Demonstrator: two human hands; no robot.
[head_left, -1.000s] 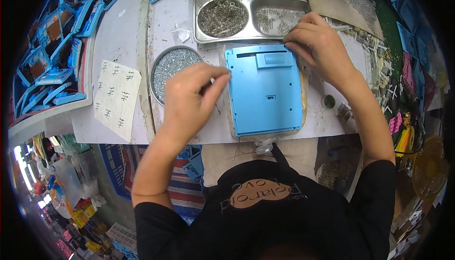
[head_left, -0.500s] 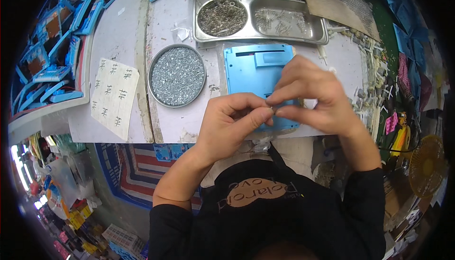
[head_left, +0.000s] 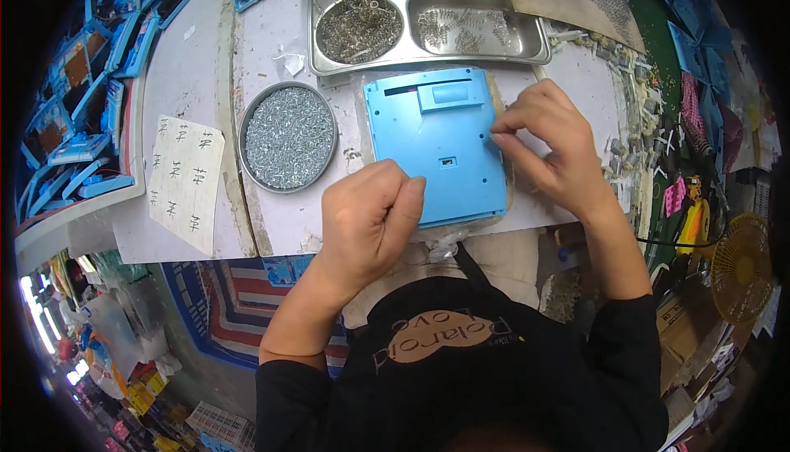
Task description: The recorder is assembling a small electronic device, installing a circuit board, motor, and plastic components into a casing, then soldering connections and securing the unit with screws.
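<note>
Blue plastic device casing lies flat mid-bench, on clear plastic wrap, its broad face up; inside not visible. Small screw holes show dark near its edges; too small to tell if any is filled.

Left hand at the casing's near left corner: fingers curled in, thumb laid along the index finger; cannot tell if anything is inside. Right hand at the right edge: thumb and index tips drawn close together, other fingers bent; cannot tell if a small part sits between.

Judged progress: broad face in place, so casing looks assembled in outline; fastening seems partway at most, since no screw heads can be made out.

Stock: round dish, left of casing, well filled with loose screws. Far side, divided metal tray holds coil springs. Far left, a heap of blue casings, some with brown boards exposed; these look unfinished.
</note>
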